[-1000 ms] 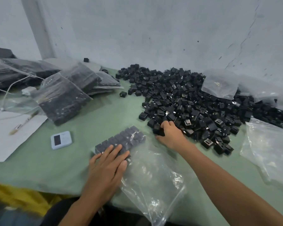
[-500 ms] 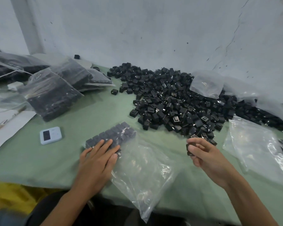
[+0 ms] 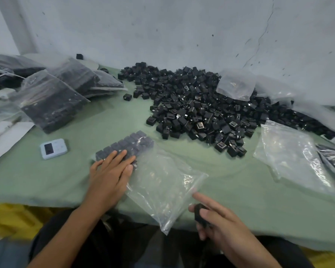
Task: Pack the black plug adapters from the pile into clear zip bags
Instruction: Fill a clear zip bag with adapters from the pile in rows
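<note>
We log L to R. Filled bags far L on green cloth; small white device nearby. L hand lies flat, fingers straight & slightly apart, pressing clear zip bag over rows of adapters packed at its far end. R hand near bag mouth, at table's near edge, fingers curled round one black adapter. Beyond, centre-R, loose pile against wall. Empty bag far R.

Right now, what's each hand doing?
Left hand: open, pressing flat on the partly filled zip bag.
Right hand: holding a black plug adapter.
</note>
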Demonstrator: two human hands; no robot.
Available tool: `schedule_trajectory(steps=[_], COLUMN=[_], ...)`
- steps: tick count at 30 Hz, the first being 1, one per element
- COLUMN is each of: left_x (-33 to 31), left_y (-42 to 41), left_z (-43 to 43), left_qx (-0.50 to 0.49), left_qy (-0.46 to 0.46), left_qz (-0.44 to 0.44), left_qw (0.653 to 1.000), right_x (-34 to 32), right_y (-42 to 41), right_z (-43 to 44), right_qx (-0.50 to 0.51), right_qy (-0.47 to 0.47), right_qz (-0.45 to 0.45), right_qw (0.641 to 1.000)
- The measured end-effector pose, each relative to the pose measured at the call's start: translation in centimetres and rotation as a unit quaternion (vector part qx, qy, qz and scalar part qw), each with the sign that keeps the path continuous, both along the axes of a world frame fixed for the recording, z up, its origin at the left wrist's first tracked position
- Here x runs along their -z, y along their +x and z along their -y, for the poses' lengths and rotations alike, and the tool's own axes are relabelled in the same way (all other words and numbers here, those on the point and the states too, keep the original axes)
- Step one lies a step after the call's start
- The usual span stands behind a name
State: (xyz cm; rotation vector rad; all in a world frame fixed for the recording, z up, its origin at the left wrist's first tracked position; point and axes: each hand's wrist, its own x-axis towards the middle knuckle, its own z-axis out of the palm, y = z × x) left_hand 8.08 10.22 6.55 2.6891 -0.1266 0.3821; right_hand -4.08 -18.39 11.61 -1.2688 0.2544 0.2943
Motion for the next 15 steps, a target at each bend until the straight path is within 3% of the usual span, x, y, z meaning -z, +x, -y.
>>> schedule_trajectory(steps=[4, 11, 15], left_x=[0.0, 0.2, 0.2], left_y=[0.0, 0.0, -0.1], left_z=[0.0, -0.2, -0.2], left_qx=[0.003, 0.008, 0.009], left_qy=[0.006, 0.005, 0.004], left_qz=[-0.003, 0.003, 0.005], left_qw=[1.000, 1.000, 1.000], right_x=[-0.2, 1.1, 1.9], right_y=[3.0, 8.2, 10.9], right_z=[-2.9, -7.3, -9.1], right_qx=[0.018, -0.002, -0.016], right_qy=[0.023, 0.220, 0.177], right_qz=[0.030, -0.038, -0.057], right_qw=[0.999, 0.975, 0.982])
